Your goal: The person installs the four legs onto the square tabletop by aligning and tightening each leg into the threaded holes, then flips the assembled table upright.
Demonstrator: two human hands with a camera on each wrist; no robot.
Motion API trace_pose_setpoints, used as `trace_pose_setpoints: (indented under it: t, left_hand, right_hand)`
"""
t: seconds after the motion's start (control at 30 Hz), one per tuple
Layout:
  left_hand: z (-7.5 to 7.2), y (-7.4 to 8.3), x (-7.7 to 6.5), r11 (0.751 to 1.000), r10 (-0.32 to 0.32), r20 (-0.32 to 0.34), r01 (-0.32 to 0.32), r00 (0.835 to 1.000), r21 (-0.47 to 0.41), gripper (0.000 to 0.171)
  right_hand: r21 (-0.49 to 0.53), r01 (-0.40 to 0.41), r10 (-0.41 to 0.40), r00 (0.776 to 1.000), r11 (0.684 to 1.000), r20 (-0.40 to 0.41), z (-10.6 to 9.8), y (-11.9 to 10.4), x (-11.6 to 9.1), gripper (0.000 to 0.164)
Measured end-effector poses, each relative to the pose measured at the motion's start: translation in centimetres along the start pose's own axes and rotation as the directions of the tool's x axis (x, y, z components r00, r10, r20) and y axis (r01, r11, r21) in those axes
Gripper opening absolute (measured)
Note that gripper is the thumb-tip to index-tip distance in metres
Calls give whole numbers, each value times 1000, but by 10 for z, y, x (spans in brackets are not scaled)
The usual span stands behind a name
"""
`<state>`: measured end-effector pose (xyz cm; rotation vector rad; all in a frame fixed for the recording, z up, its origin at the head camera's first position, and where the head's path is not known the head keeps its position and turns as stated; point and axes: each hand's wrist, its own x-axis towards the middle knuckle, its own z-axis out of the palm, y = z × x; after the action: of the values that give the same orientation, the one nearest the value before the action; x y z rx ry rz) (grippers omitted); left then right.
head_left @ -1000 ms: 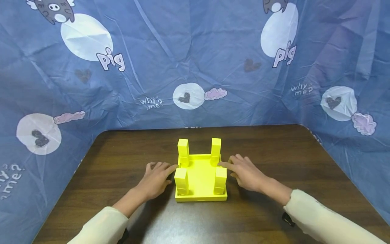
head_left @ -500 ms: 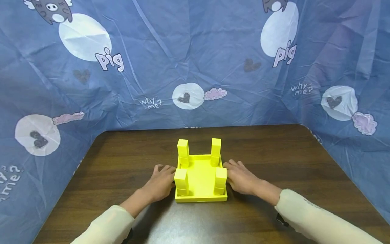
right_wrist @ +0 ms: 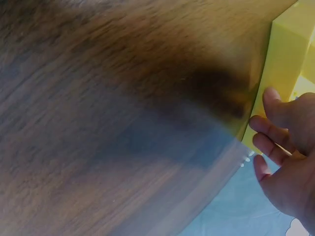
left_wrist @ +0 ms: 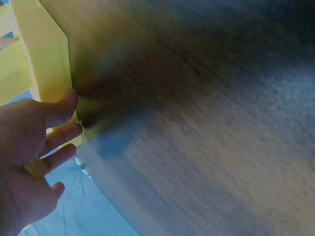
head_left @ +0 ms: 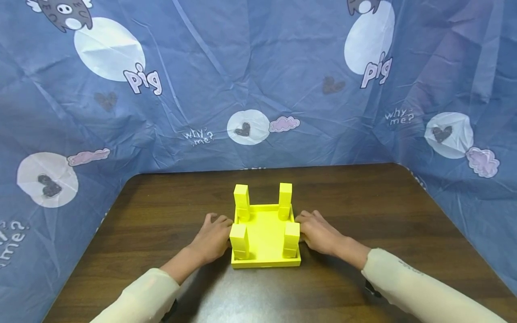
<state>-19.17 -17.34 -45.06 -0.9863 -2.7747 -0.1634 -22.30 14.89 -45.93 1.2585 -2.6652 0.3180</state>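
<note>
A yellow piece like a small upturned table [head_left: 265, 235] stands on the dark wooden table, with a low rim around its flat base. Square posts [head_left: 285, 194] rise upright at its corners, each with a seam low down. My left hand [head_left: 212, 237] is at its left side. In the left wrist view the thumb lies against the yellow side wall [left_wrist: 51, 59], with loosely extended fingers near its lower edge. My right hand [head_left: 319, 233] mirrors this on the right; thumb and fingertips touch the side wall [right_wrist: 283, 61] in the right wrist view. Posts and rim partly hide the fingertips from above.
The wooden tabletop [head_left: 169, 193] has rounded far corners and a glossy reflection near the front. Behind it and along both sides hangs a blue printed cloth [head_left: 210, 67]. Pale sleeves [head_left: 141, 294] cover both forearms, with dark straps under the cuffs.
Both hands have moved inward and lower, from index fingers extended at the rim to thumbs and fingers against the sides. The yellow piece stays nearly in place; the camera view shifts slightly.
</note>
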Motion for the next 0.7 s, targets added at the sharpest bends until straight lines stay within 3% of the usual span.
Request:
trace_pose_setpoints:
  t: [0.2,0.4,0.5,0.7]
  left_hand:
    - [3,-3,6,993,47,-58,-40,997,109,28]
    - [4,-4,6,973,75,-122,-47,990,225,37]
    - [5,-4,4,968,95,-155,-56,983,244,40]
    - [-1,-7,5,964,150,-249,-86,957,252,41]
  right_hand:
    - [-69,116,-121,991,991,-64,4,6,2,18]
    - [-130,210,-217,975,969,-43,5,8,4,31]
    - [-145,239,-248,968,960,-45,1,9,3,29]
    - [-142,268,-286,949,953,-131,-13,12,2,29]
